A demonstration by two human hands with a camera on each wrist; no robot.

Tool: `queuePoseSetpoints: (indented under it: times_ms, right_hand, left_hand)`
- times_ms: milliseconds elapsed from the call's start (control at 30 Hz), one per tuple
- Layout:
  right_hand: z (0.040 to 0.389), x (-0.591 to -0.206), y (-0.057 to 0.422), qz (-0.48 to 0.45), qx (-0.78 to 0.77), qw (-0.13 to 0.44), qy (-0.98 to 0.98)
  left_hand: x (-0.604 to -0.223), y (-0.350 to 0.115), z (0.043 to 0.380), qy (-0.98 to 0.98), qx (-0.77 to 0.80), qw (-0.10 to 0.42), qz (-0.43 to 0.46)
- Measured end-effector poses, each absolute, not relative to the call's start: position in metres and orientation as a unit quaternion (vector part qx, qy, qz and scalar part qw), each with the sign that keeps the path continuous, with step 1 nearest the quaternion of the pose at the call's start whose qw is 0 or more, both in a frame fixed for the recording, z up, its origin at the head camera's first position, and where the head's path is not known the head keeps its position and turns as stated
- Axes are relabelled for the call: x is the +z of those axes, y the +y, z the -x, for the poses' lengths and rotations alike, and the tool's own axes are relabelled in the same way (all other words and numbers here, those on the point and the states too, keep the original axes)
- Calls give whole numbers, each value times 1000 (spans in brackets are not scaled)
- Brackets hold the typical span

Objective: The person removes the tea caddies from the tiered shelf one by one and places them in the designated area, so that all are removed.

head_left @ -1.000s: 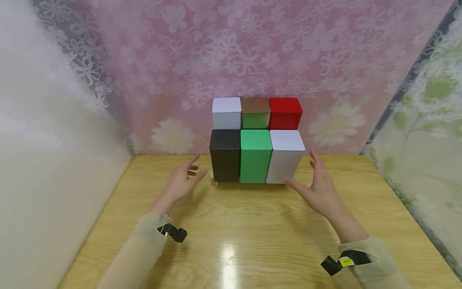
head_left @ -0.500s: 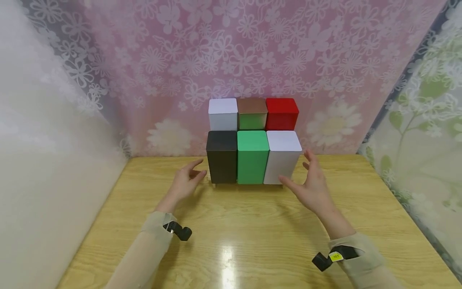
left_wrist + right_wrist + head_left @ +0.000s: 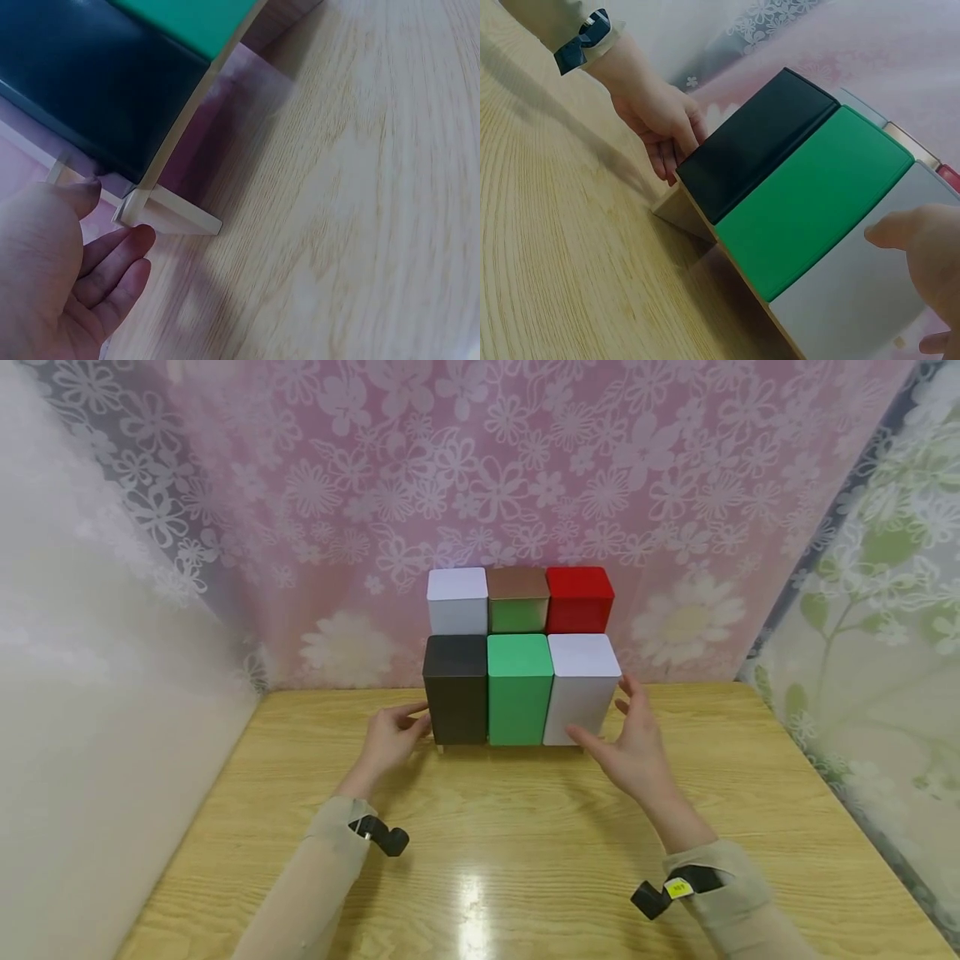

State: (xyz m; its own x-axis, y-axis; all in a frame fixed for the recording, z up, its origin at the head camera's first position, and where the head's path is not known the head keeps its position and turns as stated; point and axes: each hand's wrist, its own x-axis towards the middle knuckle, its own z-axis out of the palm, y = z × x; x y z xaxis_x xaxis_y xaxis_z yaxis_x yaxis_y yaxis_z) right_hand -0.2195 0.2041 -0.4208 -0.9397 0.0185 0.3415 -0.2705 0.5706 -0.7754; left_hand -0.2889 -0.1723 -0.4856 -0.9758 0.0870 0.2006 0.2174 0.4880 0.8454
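Head view: left hand (image 3: pixel 390 741) half-curled at left end of pale wooden rack (image 3: pixel 187 213), hold uncertain; right hand (image 3: pixel 632 750), wide-spread by white rectangular box (image 3: pixel 583 687), grips nothing. Level, two-ended support seems best.

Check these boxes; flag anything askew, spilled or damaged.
Nothing stands out: the front black box, green box and white box line up on their wooden stand, the rear boxes look even, and no spill or damage shows.
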Motion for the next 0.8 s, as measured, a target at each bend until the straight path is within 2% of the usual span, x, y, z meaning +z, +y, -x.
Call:
queuePoseSetpoints:
  times_ms: [800]
  right_hand:
    - [227,-439,178,-38,492,201,-846]
  left_hand:
    - [-506,-162,294,-832,-550,73,19]
